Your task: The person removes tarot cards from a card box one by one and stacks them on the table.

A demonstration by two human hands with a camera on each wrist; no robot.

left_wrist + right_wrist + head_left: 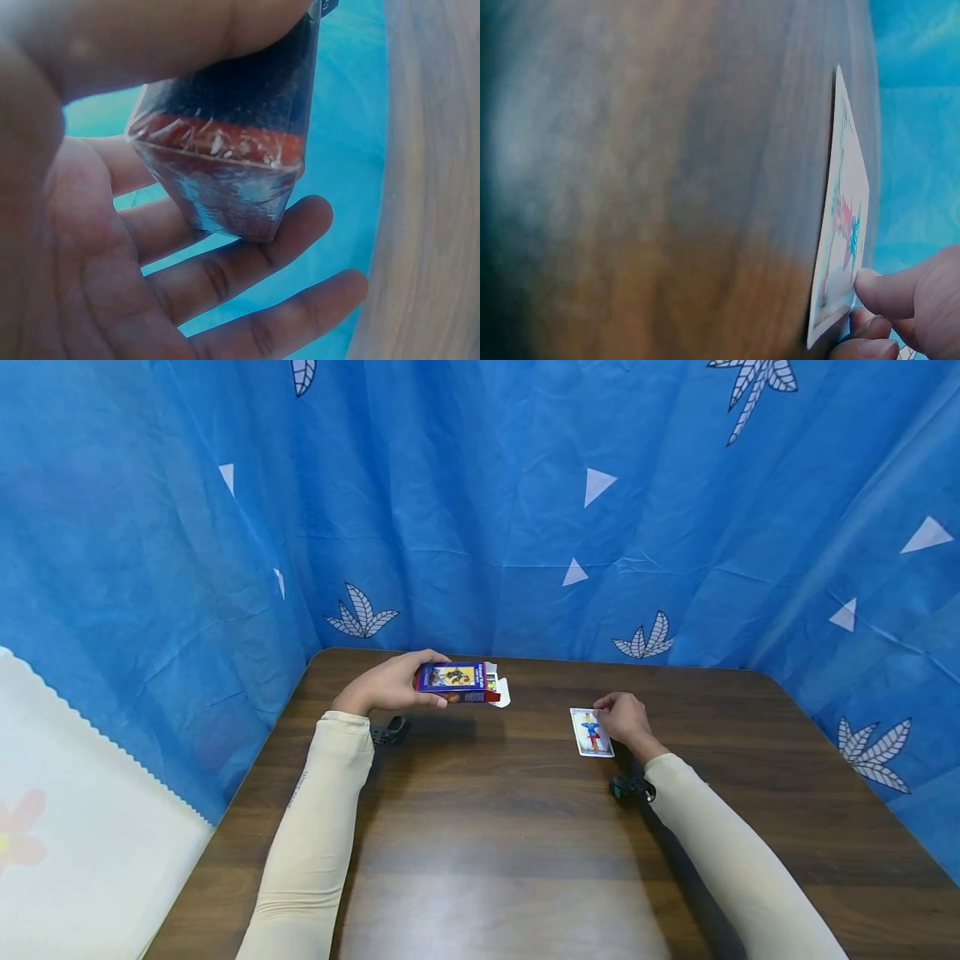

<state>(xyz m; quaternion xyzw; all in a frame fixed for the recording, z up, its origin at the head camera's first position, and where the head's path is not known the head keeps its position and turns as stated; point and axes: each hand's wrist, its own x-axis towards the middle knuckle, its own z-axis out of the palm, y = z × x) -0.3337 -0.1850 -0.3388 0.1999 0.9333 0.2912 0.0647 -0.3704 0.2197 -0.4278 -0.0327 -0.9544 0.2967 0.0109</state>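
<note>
My left hand (393, 682) grips a dark blue and red card box (452, 678) by its left end, holding it above the table's far side. The box's right end has its white flaps folded out, and something pale shows inside. In the left wrist view, the thumb lies over the box (225, 142) and the fingers support it from behind. To the right, my right hand (622, 717) pinches the edge of an illustrated card (591, 732) with a blue and red figure. Thumb and fingertips (877, 289) meet at that edge in the right wrist view; whether the card touches the table is unclear.
A brown wooden table (495, 835) spreads beneath both arms. Blue curtain (480, 510) with white leaf and triangle prints hangs behind it and along the sides. At the lower left is a white cloth (82, 827) with a pale flower.
</note>
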